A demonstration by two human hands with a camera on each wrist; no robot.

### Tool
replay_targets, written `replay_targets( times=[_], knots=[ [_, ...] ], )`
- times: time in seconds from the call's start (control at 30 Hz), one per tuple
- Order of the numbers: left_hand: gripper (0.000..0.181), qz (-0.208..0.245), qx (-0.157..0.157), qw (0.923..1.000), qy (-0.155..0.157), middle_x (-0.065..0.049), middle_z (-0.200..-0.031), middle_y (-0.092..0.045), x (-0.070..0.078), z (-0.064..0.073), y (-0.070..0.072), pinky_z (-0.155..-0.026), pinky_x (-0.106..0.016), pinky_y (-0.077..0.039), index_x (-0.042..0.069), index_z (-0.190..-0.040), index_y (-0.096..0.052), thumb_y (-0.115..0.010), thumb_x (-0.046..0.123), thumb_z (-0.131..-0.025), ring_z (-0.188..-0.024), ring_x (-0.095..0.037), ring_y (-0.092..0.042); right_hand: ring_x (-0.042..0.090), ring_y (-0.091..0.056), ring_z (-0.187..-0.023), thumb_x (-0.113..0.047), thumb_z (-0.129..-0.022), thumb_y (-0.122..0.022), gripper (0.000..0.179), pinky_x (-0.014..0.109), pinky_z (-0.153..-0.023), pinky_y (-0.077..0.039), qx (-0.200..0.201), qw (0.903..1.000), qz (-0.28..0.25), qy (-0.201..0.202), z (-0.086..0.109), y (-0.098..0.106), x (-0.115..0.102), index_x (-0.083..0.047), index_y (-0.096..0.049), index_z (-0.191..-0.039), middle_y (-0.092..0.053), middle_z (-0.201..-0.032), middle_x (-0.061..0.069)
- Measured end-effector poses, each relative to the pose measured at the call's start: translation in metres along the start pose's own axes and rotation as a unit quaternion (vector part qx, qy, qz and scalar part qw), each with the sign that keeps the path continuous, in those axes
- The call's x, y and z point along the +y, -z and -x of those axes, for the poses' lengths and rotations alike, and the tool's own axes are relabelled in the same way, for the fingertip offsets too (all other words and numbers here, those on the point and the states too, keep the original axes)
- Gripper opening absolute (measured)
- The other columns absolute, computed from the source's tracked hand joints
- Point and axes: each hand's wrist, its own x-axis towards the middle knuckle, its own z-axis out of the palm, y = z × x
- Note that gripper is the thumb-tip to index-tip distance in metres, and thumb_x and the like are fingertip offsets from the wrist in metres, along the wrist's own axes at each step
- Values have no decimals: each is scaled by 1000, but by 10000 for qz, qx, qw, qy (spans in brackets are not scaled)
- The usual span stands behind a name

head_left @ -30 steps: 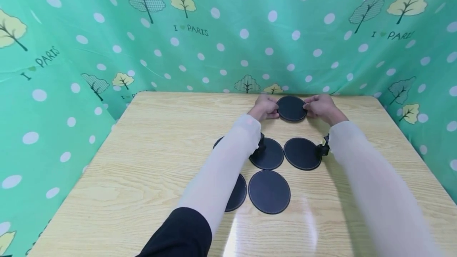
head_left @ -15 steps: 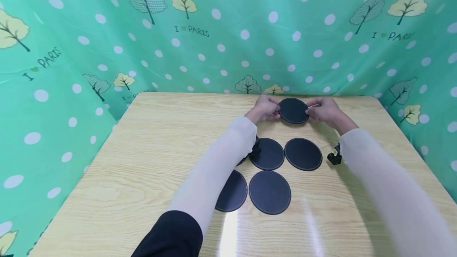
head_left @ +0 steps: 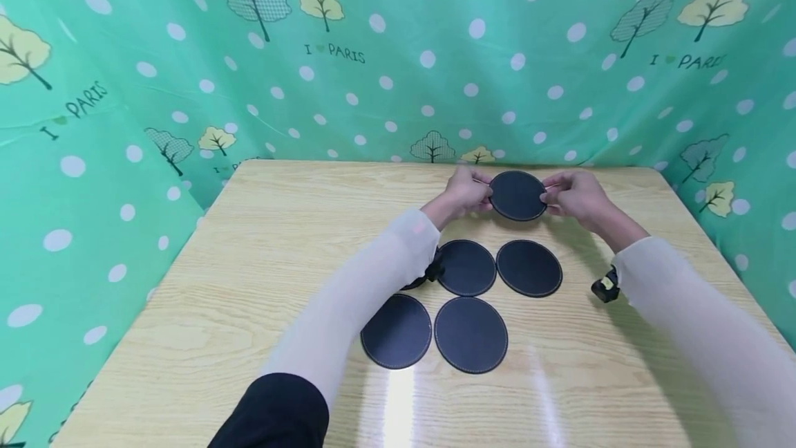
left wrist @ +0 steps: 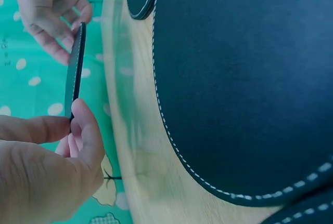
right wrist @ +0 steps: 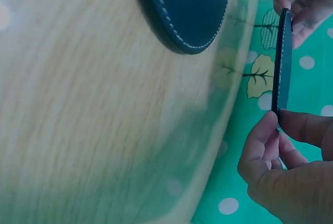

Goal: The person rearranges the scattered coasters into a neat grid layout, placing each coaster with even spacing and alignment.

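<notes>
A round black coaster [head_left: 518, 196] with pale edge stitching is held up near the table's far edge. My left hand [head_left: 468, 191] pinches its left rim between thumb and fingers, and my right hand [head_left: 575, 196] pinches the right rim. Both wrist views show the coaster [left wrist: 76, 70] edge-on and raised off the tabletop. Nearer to me lie more black coasters: two side by side in front, a left one [head_left: 396, 332] and a right one [head_left: 471, 334]. Behind them are a middle coaster [head_left: 468, 268] and a right-hand coaster [head_left: 529, 268]. My left forearm mostly hides another coaster [head_left: 415, 283].
The pale wood table [head_left: 249, 261] runs back to a green dotted cloth [head_left: 385, 54], which hangs behind and along both sides. A black wrist camera [head_left: 606, 286] sits under the right sleeve; another [head_left: 435, 267] is at the left wrist.
Both hands have brought the held coaster slightly right and a little nearer. The forearms have spread outward, so more of the front left coaster shows. The coasters on the table have stayed put.
</notes>
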Motion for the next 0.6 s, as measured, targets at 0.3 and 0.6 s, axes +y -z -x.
replay_targets(
  times=[0.3,0.6],
  knots=[
    [16,9,-312,9993,-211,-11,-86,-64,0,15,3,-69,-35,-66,-1,-110,-63,-61,-10,-96,-60,-18,-61,2,-62,-83,3,-101,-59,34,25,-80,-63,134,9997,-112,175,21,0,-8,12,-50,-132,-58,-101,6],
    [18,9,-687,9974,-229,-9,-89,-60,-5,33,9,-75,-38,-66,1,-106,-60,-60,-13,-95,-64,-21,-63,1,-63,-88,1,-104,-55,37,28,-86,-62,50,9998,-21,187,40,-4,-3,11,-47,-138,-53,-114,13]
  ],
)
